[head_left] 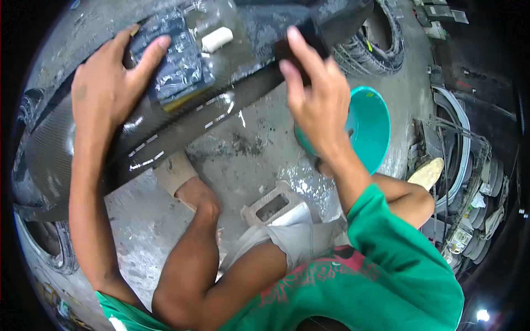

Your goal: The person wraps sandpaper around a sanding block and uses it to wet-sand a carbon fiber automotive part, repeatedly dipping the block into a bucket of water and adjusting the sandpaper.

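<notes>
A long dark panel [182,118] with a woven pattern and a wet, shiny surface lies across the upper left. My left hand [110,77] rests on it with fingers spread, thumb at the edge of a dark, wet pad [175,60] that has a yellowish layer beneath. Right of the pad lies a small white block [217,39]. Over the panel's right part, my right hand [319,91] is closed on a black block [302,48], slightly blurred. What the block touches underneath is hidden.
A teal bucket [371,129] stands on the floor beside my right forearm. Tires [375,52] lie under or near the panel's ends. A grey stool-like piece [273,207] is between my legs. Stacked parts and cables [469,182] line the right side.
</notes>
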`<state>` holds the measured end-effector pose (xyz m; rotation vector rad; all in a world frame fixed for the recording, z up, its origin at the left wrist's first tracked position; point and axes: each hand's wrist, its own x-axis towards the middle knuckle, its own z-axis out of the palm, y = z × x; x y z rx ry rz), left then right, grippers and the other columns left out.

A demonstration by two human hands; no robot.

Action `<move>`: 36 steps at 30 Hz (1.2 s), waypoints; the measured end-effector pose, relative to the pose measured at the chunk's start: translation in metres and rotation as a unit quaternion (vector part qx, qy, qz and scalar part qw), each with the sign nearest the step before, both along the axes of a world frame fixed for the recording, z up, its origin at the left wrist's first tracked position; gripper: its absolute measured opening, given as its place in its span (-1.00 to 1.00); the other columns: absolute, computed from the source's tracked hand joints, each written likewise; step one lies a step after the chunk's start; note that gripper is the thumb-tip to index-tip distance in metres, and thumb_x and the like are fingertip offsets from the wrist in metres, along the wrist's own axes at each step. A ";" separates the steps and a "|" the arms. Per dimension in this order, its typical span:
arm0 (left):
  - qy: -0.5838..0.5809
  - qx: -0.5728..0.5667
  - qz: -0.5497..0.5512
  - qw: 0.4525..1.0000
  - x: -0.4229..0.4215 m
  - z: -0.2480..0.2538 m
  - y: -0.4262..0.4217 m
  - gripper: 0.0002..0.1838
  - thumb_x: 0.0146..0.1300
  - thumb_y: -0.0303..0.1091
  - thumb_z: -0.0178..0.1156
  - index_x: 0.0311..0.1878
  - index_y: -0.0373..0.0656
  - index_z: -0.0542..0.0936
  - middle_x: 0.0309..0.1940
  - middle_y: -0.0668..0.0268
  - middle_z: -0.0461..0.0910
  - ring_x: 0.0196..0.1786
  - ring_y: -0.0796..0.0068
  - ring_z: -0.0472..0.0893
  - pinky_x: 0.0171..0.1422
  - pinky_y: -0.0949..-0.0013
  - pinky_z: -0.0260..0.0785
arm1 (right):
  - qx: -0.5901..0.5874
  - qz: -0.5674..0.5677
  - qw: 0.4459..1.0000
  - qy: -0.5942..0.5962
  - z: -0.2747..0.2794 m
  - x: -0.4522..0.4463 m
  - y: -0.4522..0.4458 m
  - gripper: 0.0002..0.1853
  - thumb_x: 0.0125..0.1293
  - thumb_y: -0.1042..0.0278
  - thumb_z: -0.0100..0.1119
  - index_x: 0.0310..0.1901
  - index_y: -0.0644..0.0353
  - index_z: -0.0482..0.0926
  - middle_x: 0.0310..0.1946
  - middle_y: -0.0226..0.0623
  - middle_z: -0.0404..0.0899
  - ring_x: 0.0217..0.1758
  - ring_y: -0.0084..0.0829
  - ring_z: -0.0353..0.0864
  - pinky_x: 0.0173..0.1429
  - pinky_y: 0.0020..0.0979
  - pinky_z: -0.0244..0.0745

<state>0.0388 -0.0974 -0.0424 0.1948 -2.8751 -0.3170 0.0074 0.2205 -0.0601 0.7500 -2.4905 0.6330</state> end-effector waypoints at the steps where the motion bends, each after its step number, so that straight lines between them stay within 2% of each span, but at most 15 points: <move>1: -0.006 -0.001 0.002 1.000 0.000 -0.001 0.000 -0.10 0.36 0.51 0.14 0.36 -0.18 0.66 0.17 -0.07 0.73 0.22 -0.12 0.71 0.36 0.02 0.50 | 0.035 -0.027 0.999 -0.025 0.012 -0.007 -0.008 -0.45 0.33 0.35 0.43 0.37 -0.18 0.66 -0.22 -0.06 0.71 -0.21 0.01 0.68 -0.11 -0.04 0.52; 3: -0.004 0.013 0.004 1.000 0.002 -0.003 0.002 -0.10 0.37 0.50 0.14 0.35 -0.18 0.66 0.16 -0.07 0.74 0.22 -0.12 0.71 0.37 0.03 0.50 | 0.049 -0.035 0.998 -0.019 0.009 -0.013 -0.010 -0.48 0.34 0.32 0.42 0.35 -0.17 0.67 -0.23 -0.06 0.68 -0.22 0.01 0.67 -0.11 -0.02 0.51; 7: 0.019 -0.002 -0.011 1.000 0.000 -0.005 -0.002 -0.12 0.38 0.49 0.14 0.35 -0.18 0.66 0.15 -0.06 0.75 0.20 -0.11 0.73 0.35 0.03 0.50 | -0.025 0.014 0.999 -0.015 0.001 0.011 0.000 -0.46 0.33 0.30 0.42 0.36 -0.20 0.66 -0.25 -0.06 0.66 -0.21 0.02 0.69 -0.09 -0.01 0.53; 10: -0.010 0.002 -0.001 1.000 0.000 0.000 0.000 -0.13 0.39 0.47 0.16 0.35 -0.18 0.66 0.14 -0.06 0.75 0.19 -0.11 0.73 0.34 0.04 0.51 | 0.039 -0.023 0.999 -0.026 0.011 -0.012 -0.013 -0.44 0.34 0.31 0.41 0.38 -0.22 0.65 -0.22 -0.03 0.68 -0.20 0.02 0.70 -0.08 -0.01 0.54; 11: -0.006 0.022 0.005 1.000 0.001 0.000 0.002 -0.13 0.39 0.47 0.15 0.34 -0.19 0.67 0.12 -0.06 0.76 0.19 -0.12 0.73 0.34 0.04 0.51 | 0.067 -0.042 0.996 -0.041 0.018 -0.017 -0.020 -0.43 0.34 0.30 0.41 0.39 -0.24 0.65 -0.27 -0.05 0.65 -0.25 0.01 0.67 -0.11 -0.03 0.53; 14: -0.004 0.020 -0.012 1.000 0.002 0.003 0.001 -0.13 0.38 0.48 0.15 0.32 -0.19 0.68 0.09 -0.07 0.77 0.18 -0.12 0.73 0.32 0.04 0.52 | 0.013 -0.003 1.000 -0.015 0.001 -0.002 -0.005 -0.43 0.34 0.30 0.42 0.40 -0.26 0.65 -0.32 -0.07 0.63 -0.29 0.01 0.63 -0.13 -0.05 0.51; 16: -0.003 0.024 -0.010 1.000 0.001 0.002 -0.001 -0.12 0.37 0.49 0.15 0.32 -0.20 0.68 0.09 -0.07 0.77 0.16 -0.13 0.74 0.32 0.04 0.52 | 0.013 -0.018 0.998 -0.056 0.005 0.019 0.001 -0.41 0.34 0.31 0.42 0.42 -0.25 0.64 -0.34 -0.09 0.62 -0.31 0.00 0.62 -0.16 -0.05 0.48; 20: -0.005 0.010 -0.006 1.000 0.000 0.001 -0.001 -0.10 0.37 0.51 0.14 0.35 -0.19 0.67 0.10 -0.07 0.76 0.18 -0.13 0.73 0.33 0.04 0.52 | 0.038 -0.014 0.999 0.005 0.007 -0.019 -0.014 -0.43 0.35 0.28 0.42 0.41 -0.24 0.64 -0.35 -0.07 0.62 -0.31 0.01 0.61 -0.15 -0.02 0.49; 22: -0.017 0.034 0.000 0.999 0.001 0.003 0.003 -0.11 0.37 0.49 0.15 0.35 -0.19 0.66 0.10 -0.06 0.77 0.17 -0.12 0.74 0.32 0.04 0.52 | 0.058 -0.040 0.997 -0.032 0.010 -0.017 -0.014 -0.44 0.35 0.26 0.42 0.40 -0.24 0.64 -0.34 -0.05 0.61 -0.30 0.01 0.62 -0.15 0.00 0.50; 26: 0.013 0.028 -0.017 0.999 0.002 0.002 -0.001 -0.14 0.39 0.47 0.16 0.29 -0.22 0.69 0.05 -0.10 0.77 0.13 -0.12 0.75 0.30 0.04 0.53 | 0.008 -0.002 0.999 -0.045 -0.002 0.018 0.010 -0.39 0.35 0.28 0.44 0.45 -0.27 0.61 -0.38 -0.07 0.58 -0.31 0.00 0.62 -0.16 -0.04 0.50; 29: 0.001 0.013 -0.014 1.000 0.001 0.001 -0.002 -0.13 0.38 0.48 0.14 0.29 -0.22 0.69 0.04 -0.11 0.76 0.13 -0.13 0.75 0.28 0.04 0.53 | 0.050 -0.017 0.999 -0.010 0.007 -0.002 -0.004 -0.41 0.35 0.29 0.43 0.43 -0.21 0.62 -0.40 -0.06 0.58 -0.32 0.01 0.62 -0.18 -0.01 0.49; 32: 0.004 0.010 -0.010 1.000 0.000 -0.002 0.001 -0.12 0.38 0.50 0.13 0.29 -0.20 0.69 0.03 -0.11 0.77 0.12 -0.14 0.75 0.27 0.02 0.53 | 0.086 -0.037 0.996 -0.010 0.014 -0.020 -0.017 -0.42 0.36 0.27 0.42 0.42 -0.21 0.62 -0.36 -0.05 0.59 -0.27 0.02 0.64 -0.16 0.00 0.51; 35: 0.006 0.013 -0.014 1.000 0.002 0.002 -0.001 -0.14 0.38 0.49 0.14 0.28 -0.17 0.70 0.04 -0.10 0.77 0.11 -0.14 0.75 0.28 0.04 0.54 | 0.033 -0.007 0.999 -0.025 0.006 0.009 0.003 -0.39 0.35 0.30 0.43 0.45 -0.21 0.60 -0.24 -0.06 0.68 -0.20 0.04 0.69 -0.11 -0.03 0.56; 36: 0.002 0.030 -0.016 0.999 0.000 0.001 -0.002 -0.14 0.38 0.49 0.14 0.27 -0.19 0.70 0.06 -0.10 0.77 0.12 -0.14 0.75 0.28 0.03 0.54 | 0.005 0.034 0.999 -0.002 0.007 0.011 0.002 -0.37 0.35 0.31 0.43 0.47 -0.19 0.59 -0.23 -0.07 0.69 -0.18 0.03 0.70 -0.08 -0.05 0.57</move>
